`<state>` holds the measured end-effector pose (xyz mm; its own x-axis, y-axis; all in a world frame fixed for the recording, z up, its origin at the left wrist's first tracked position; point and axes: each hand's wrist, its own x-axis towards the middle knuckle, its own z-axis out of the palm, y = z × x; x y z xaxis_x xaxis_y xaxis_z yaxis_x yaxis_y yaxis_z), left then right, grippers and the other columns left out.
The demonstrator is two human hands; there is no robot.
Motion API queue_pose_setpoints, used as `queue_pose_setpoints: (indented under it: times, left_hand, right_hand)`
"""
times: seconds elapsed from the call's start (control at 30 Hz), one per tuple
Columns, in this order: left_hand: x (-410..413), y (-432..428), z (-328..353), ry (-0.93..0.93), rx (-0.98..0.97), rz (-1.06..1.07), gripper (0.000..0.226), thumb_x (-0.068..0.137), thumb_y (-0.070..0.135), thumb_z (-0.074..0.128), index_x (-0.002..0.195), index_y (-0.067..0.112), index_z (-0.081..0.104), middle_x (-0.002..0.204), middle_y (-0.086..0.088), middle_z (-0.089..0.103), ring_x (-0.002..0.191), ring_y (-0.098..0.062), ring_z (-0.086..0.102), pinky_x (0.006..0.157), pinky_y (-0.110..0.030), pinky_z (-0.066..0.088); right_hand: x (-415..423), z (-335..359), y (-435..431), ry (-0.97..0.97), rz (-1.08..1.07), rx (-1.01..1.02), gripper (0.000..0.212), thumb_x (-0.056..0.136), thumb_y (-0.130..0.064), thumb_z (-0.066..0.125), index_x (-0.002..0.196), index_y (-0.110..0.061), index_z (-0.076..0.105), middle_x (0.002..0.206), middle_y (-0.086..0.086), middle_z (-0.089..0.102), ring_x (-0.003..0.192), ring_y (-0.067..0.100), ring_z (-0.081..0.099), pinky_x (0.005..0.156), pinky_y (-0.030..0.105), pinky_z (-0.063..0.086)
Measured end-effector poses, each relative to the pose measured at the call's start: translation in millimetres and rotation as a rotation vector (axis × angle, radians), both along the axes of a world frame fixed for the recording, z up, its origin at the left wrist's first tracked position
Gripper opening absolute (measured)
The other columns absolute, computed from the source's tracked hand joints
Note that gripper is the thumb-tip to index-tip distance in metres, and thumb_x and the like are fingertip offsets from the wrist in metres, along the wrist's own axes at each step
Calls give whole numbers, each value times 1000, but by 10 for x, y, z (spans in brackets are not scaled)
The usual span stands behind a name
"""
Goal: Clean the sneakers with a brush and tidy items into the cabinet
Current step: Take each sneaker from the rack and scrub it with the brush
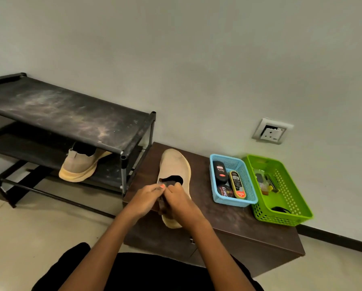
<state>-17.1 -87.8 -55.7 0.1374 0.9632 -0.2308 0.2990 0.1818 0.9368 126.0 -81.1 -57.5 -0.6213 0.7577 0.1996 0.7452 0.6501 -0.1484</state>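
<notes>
Fingers (154, 188) of left hand (145, 199) and right hand (181, 203) pinch a dark object (160, 203) over the sneaker (173, 164); brushing likely comes next, needing a steadied shoe.

I see a low brown cabinet (228, 223) carrying a beige sneaker (174, 164) at left, a blue basket (234, 203) and a green basket (281, 217) at right. Further left, a black rack (60, 110) holds a second sneaker (79, 166).

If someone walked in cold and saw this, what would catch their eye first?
Likely the left hand and right hand gripping a dark object over the beige sneaker on the brown cabinet. Next, the green basket and blue basket, side by side at the cabinet's right end, then the second sneaker shelved in the dusty black rack.
</notes>
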Motion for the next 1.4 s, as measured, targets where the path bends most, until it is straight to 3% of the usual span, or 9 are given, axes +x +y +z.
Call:
queue_pose_setpoints:
  times: [0.1,0.3,0.43,0.57,0.7,0.9,1.07,1.2,1.4]
  left_hand:
    - [57,-4,26,114,71,-70,26,100,24,40,104,19,65,106,1,67,104,-14,59,94,-33,43]
    - [300,-50,31,304,292,-210,26,85,10,67,110,16,65,97,9,63,91,-2,59,75,-4,42]
    - [446,-59,-31,525,394,-134,18,84,18,68,102,20,67,97,7,64,88,-7,58,74,-16,44]
    - [548,-73,-37,668,507,-34,18,84,23,69,101,23,72,98,5,71,88,-12,62,78,-23,47]
    - [614,-110,38,843,727,-14,21,60,19,86,79,25,78,67,5,69,66,-14,60,63,-28,46]
    - [594,-73,-25,750,763,68,24,57,5,86,76,18,78,64,2,68,62,-14,55,50,-25,44]
    - [530,-74,-15,639,732,121,27,53,-2,87,75,11,78,69,-3,67,76,-19,62,58,-18,46]
    - [514,-99,-42,664,792,16,27,50,-1,89,70,14,77,65,2,65,69,-13,61,52,-12,47]
    - [501,-114,-86,645,774,-39,32,44,0,91,67,15,75,60,1,62,53,-12,59,40,-20,50]
  right_hand:
    - [198,25,39,133,-35,-152,25,81,-11,63,103,-7,52,101,9,52,90,22,42,72,25,31]
    - [639,60,48,440,-241,-419,38,67,-7,81,93,-20,57,90,-9,51,70,7,52,69,21,49]
    - [834,-26,89,416,-357,-416,29,72,2,73,86,-19,58,81,-2,56,66,10,55,67,27,51]
    - [1010,-79,126,489,-527,-384,23,79,5,63,81,-18,58,66,-6,54,55,-2,51,57,6,41]
    - [1128,-87,175,506,-575,-313,17,80,3,60,81,-14,62,64,-11,55,58,-3,54,60,9,40]
    - [1379,-141,343,619,-774,-176,12,81,3,61,80,-8,65,72,-3,61,61,6,54,59,4,40]
    - [1615,-199,458,674,-971,-103,12,78,4,59,82,-4,67,75,6,66,65,15,56,58,15,36]
    - [1775,-230,584,654,-1071,-70,12,78,4,59,83,-3,68,80,12,70,72,21,62,70,24,46]
    - [1868,-201,912,215,-1141,-131,20,84,-2,56,101,7,63,105,28,63,100,41,60,81,39,48]
